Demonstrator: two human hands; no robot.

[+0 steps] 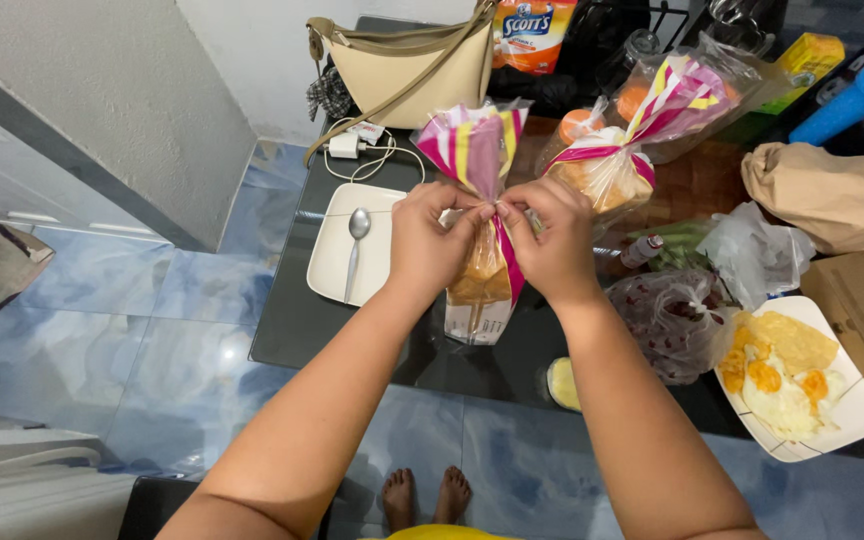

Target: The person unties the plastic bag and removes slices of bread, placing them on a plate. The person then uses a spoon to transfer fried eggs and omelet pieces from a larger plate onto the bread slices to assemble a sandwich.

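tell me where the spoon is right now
In the head view, the spoon lies on the square white plate, just left of the left hand at the bread bag.

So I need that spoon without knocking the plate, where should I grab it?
Take the spoon by its handle, the thin end nearest you, coming from above. It lies flat on the white plate with its bowl pointing away, left of the left hand, so the handle is the free, narrow part to pinch.

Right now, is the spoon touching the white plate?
Touching. The head view shows the spoon lying flat on the white plate, bowl toward the far edge, with no gap beneath it.
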